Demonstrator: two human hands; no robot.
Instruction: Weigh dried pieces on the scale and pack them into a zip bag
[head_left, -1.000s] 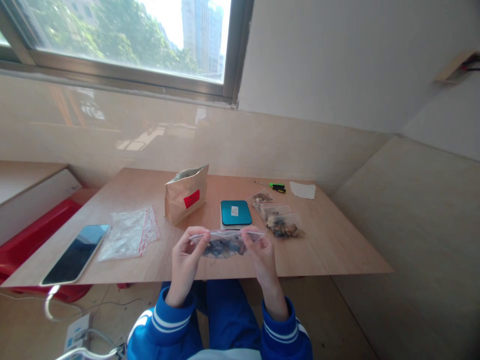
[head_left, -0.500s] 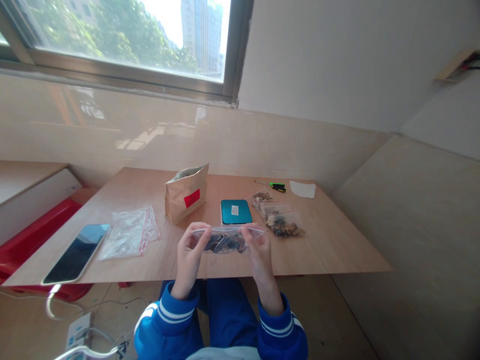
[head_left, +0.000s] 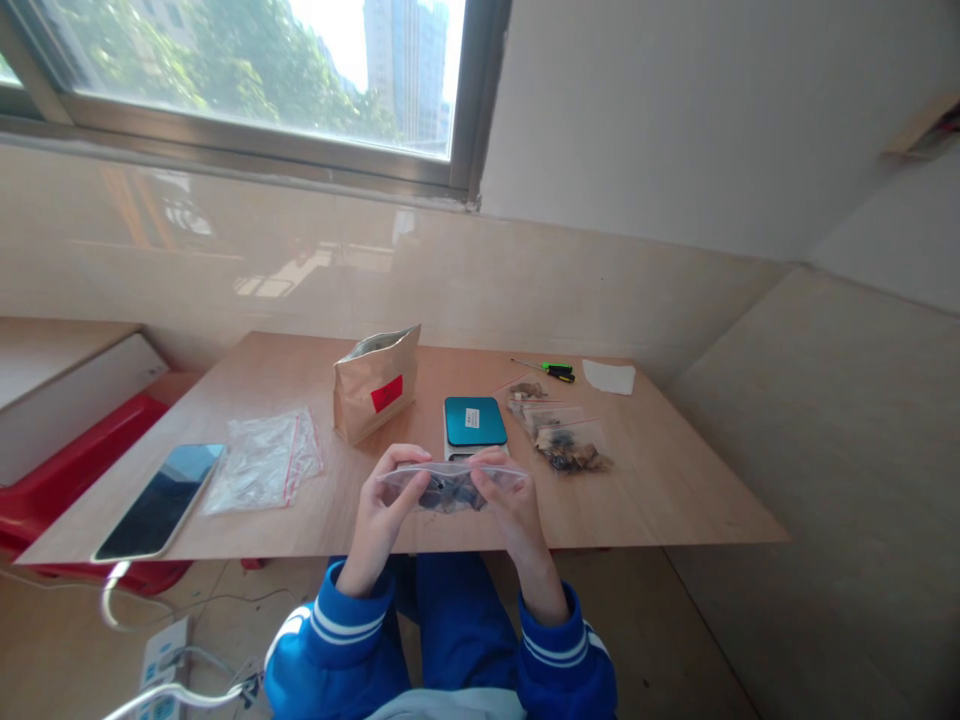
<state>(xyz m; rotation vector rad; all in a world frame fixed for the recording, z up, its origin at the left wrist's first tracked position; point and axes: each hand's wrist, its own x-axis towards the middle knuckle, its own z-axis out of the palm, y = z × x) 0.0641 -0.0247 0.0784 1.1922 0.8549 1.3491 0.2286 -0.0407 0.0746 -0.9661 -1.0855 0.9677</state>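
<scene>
Above the table's front edge, a clear zip-lock bag [head_left: 450, 492] with dark pieces inside is held up between both hands. My left hand [head_left: 388, 500] pinches its left end between thumb and fingers. The right end is gripped the same way by my right hand [head_left: 511, 500]. Just behind the bag lies a small digital scale [head_left: 475, 421] with a blue-green top and a white label; its front edge is partly hidden by my fingers. Several filled zip-lock bags [head_left: 571, 448] of brown, dried-looking pieces overlap to the right of the scale.
An open kraft paper pouch [head_left: 375, 390] with a red label stands behind my left hand. Flat clear bags [head_left: 259, 460] and a phone [head_left: 159, 500] with a cable lie at left. Screwdrivers [head_left: 551, 370] and a white paper piece [head_left: 608, 377] rest at the back right.
My fingers have shifted along the bag's top edge, the right thumb moving inward. The bag sits slightly lower, and more of the scale's front shows.
</scene>
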